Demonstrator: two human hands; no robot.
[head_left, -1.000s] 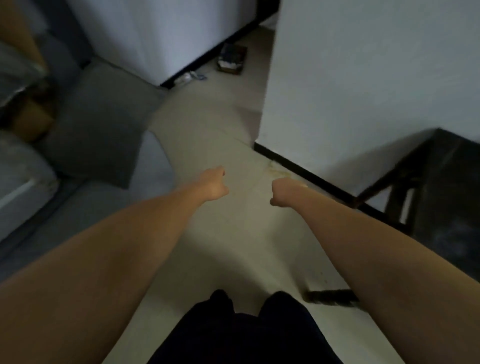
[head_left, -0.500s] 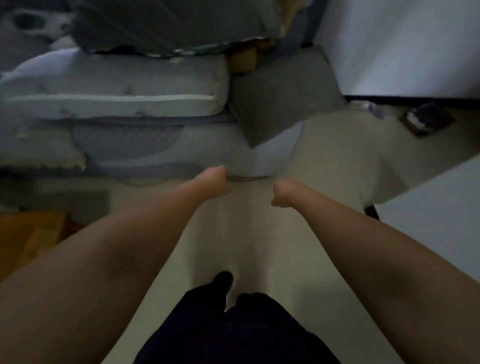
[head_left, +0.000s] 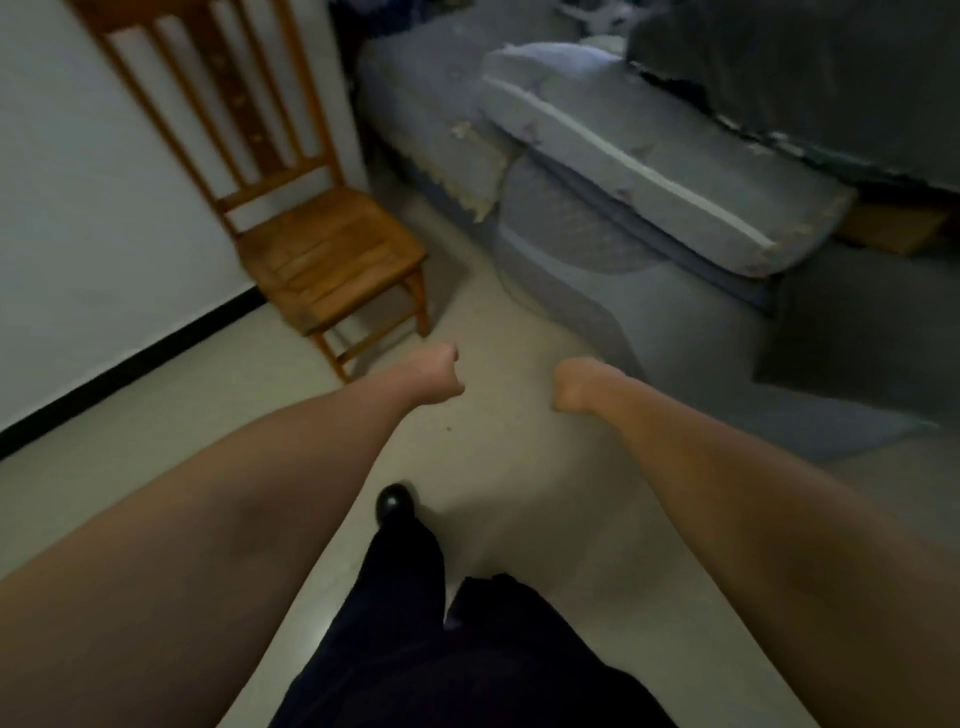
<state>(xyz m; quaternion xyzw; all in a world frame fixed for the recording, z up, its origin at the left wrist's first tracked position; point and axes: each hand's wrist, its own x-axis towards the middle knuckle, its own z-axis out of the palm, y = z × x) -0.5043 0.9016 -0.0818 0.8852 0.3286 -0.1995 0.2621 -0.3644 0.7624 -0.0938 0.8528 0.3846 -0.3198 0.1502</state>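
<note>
hovering fisted — left hand (head_left: 436, 379), right hand (head_left: 574, 387) — near chair (head_left: 327, 260)

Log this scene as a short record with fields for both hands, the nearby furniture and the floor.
left hand: curled in a fist, holds nothing, stretched forward
right hand: curled in a fist, holds nothing, apart from the left
orange-brown slatted wooden chair: upright by the white wall, beyond the left hand
grey cushion with a white stripe: on the grey sofa, beyond the right hand
pale smooth floor: below both hands, with one black shoe
</note>
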